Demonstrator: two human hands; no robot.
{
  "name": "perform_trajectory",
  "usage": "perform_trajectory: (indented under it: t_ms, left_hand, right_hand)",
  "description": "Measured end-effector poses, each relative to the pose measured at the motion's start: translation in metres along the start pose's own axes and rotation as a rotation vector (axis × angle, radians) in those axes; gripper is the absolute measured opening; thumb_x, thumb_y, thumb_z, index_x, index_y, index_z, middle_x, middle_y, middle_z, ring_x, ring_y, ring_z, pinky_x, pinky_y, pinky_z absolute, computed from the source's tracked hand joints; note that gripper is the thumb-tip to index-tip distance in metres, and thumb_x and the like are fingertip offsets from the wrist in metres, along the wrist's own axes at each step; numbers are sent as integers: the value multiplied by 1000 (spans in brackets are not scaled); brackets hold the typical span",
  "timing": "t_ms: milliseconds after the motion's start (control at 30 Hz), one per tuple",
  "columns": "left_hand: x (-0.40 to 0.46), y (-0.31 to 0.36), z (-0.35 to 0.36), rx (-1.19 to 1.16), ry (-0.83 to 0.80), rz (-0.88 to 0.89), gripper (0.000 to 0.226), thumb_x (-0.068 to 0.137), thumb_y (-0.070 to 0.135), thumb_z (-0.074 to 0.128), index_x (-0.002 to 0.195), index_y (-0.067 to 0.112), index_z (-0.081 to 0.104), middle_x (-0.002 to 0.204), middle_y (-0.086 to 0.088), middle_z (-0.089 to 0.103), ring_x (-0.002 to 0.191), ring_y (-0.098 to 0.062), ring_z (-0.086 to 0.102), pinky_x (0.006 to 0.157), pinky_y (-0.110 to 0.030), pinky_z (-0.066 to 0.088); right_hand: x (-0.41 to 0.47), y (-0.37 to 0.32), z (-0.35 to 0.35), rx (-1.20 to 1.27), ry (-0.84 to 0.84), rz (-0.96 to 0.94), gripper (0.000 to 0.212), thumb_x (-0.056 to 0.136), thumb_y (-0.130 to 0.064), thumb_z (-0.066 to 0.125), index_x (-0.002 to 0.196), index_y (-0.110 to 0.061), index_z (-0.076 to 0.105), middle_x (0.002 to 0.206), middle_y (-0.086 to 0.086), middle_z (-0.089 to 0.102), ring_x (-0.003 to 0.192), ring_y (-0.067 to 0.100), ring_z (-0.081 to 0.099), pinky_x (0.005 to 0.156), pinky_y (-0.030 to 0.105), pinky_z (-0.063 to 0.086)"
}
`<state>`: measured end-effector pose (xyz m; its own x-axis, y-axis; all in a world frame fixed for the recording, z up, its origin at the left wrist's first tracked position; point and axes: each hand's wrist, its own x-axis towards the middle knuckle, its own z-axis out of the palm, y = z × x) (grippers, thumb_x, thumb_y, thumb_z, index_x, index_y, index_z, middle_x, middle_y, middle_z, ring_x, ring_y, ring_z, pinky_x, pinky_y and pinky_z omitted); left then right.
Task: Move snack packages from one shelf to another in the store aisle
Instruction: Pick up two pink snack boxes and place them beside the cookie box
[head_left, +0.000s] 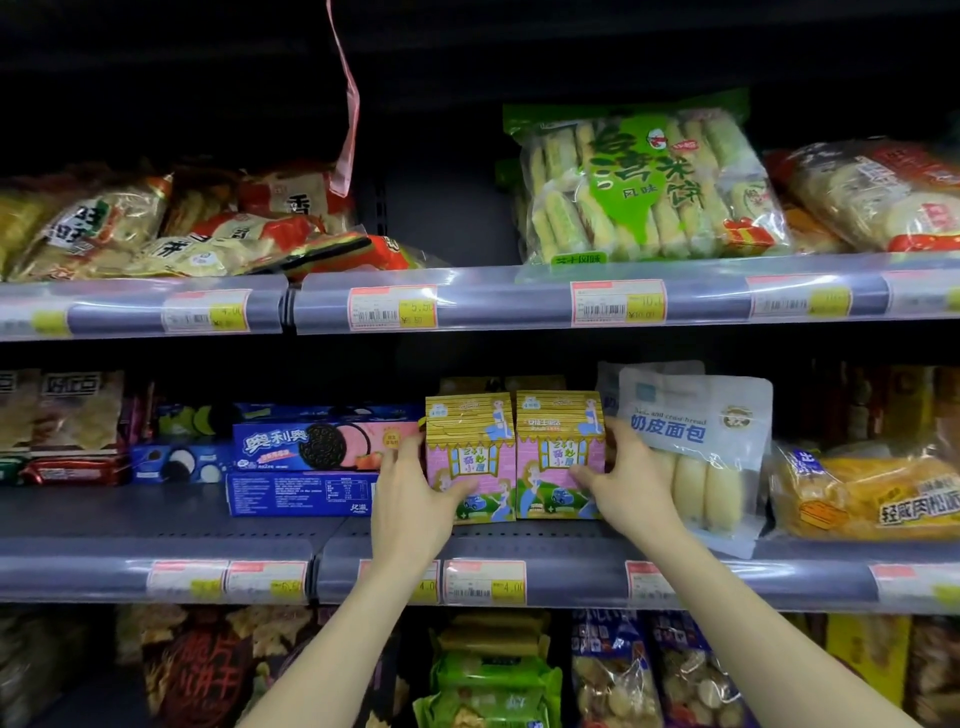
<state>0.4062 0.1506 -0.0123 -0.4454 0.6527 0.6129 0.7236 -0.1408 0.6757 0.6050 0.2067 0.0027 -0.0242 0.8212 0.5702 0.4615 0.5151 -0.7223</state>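
Two house-shaped snack boxes (514, 457) side by side, clasped between left hand (415, 493) and right hand (626, 480).

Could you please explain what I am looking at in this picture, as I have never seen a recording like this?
There is no machine here: a person wears a wide-angle camera on the head, so the single picture looks forward and down along both bare arms at store shelves. On the middle shelf stand two house-shaped boxes, side by side and touching. The left hand presses on the left box and the right hand on the right box, squeezing the pair together; the boxes appear to rest on the shelf. Left of them lie blue cookie boxes; right of them stands a white bread bag. On the upper shelf, a green rice-cracker bag stands beside an empty gap.
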Motion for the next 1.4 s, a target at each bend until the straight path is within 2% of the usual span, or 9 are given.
perform_trajectory:
  t_ms: [133,300,367,567,767,933,1133,1233,1400]
  left_hand:
    - [3,4,2,8,-8,39,59,73,29,80,123,13,54,117,-7,61,110,-26,55,86,-42,49]
    - [5,11,8,4,3,47,53,78,12,76,124,11,50,113,-9,65,100,-27,64,73,-33,50]
    - [4,14,13,-8,-26,48,54,78,9,74,126,10,48,113,-9,67,100,-27,65,74,-33,52]
    - [2,13,26,52,-105,-13,63,81,18,73,133,7,39,126,-14,56,115,-30,57,89,-43,54]
    - [11,14,28,24,-109,-19,60,82,21,72,130,8,39,120,-14,63,108,-31,63,73,-29,48]
    - [20,14,31,19,-169,-39,71,85,19,69,140,8,26,127,-17,59,111,-37,61,86,-43,51]
    - [27,11,31,-22,-135,-15,85,87,16,65,149,23,7,120,-13,64,101,-33,65,73,-34,49]
    - [30,10,30,28,-69,22,77,91,21,61,150,21,11,106,-16,68,88,-35,67,67,-37,50]
    - [41,9,26,81,-46,52,63,94,30,55,146,17,23,98,-20,69,86,-40,66,63,-40,49]
  right_hand:
    - [1,0,1,-7,23,13,51,81,-9,69,125,-13,44,117,6,66,105,23,62,80,32,48]
    - [4,0,7,-41,44,3,52,80,-6,69,125,-10,44,117,11,64,108,28,60,84,36,49]
    - [5,0,10,-61,37,-2,54,78,-6,70,125,-9,44,119,15,61,109,31,57,88,40,49]
    - [6,2,21,-159,-7,-7,51,81,-10,67,125,-8,42,121,18,54,106,33,56,85,38,48]
    - [16,-1,23,-160,-3,21,55,80,-18,70,124,-5,41,120,21,55,109,37,55,86,39,46]
    - [26,4,20,-159,16,32,40,86,-17,63,118,-3,44,117,23,59,106,39,57,81,38,45]
    - [34,10,15,-157,21,-5,33,89,-12,55,120,-4,48,115,22,64,105,38,59,78,37,48]
    - [35,13,16,-161,28,-24,33,90,-13,52,122,-6,50,113,21,65,101,38,60,71,31,42]
    - [37,11,16,-158,34,-44,39,90,-23,57,127,-12,51,114,17,66,103,36,60,78,35,48]
